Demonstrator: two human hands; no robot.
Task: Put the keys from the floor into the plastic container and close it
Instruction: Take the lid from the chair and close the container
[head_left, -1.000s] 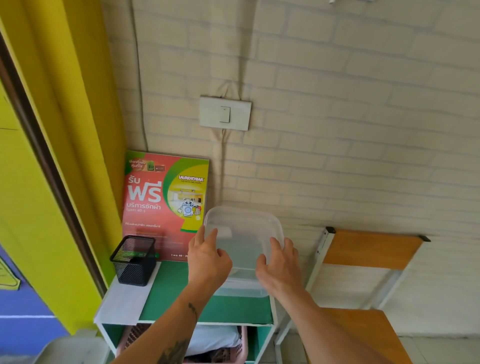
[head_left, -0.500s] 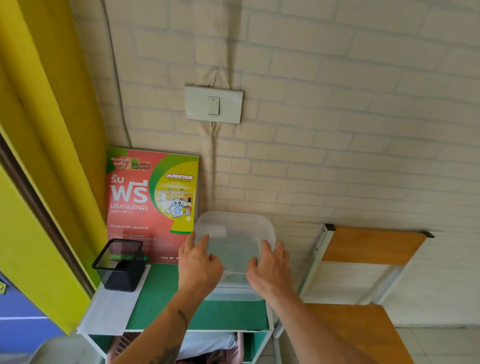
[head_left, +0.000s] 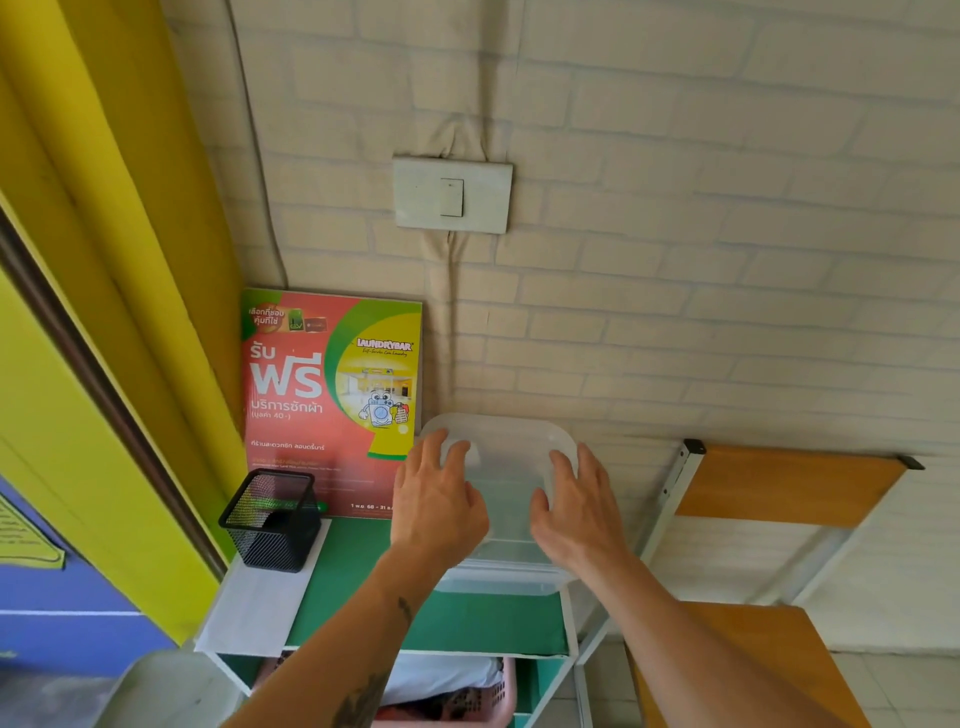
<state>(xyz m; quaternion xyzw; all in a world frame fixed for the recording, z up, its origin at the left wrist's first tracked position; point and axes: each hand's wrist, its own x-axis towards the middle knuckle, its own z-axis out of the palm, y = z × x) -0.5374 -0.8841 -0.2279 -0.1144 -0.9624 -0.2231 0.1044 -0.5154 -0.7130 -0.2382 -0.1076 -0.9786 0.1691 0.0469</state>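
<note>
Both hands flat on the lid now: left hand (head_left: 439, 499) and right hand (head_left: 576, 506) lie open, fingers spread, pressing nothing between them. The plastic container (head_left: 506, 519) sits on the green shelf top (head_left: 447, 621), right end, against the wall. Its contents can't be made out. A black mesh cup (head_left: 272, 522) stands far left.

Translucent whitish plastic container (head_left: 506, 467), green shelf top (head_left: 467, 623), black mesh pen holder (head_left: 272, 522), red-green-yellow poster (head_left: 332, 395), pink basket (head_left: 467, 699)

Bright, even daylight, soft and nearly shadowless across the brick wall (head_left: 675, 260). Strong wide-angle bending at the edges, yellow curtain (head_left: 130, 208) leaning inward. Slightly soft focus throughout; no glare.
</note>
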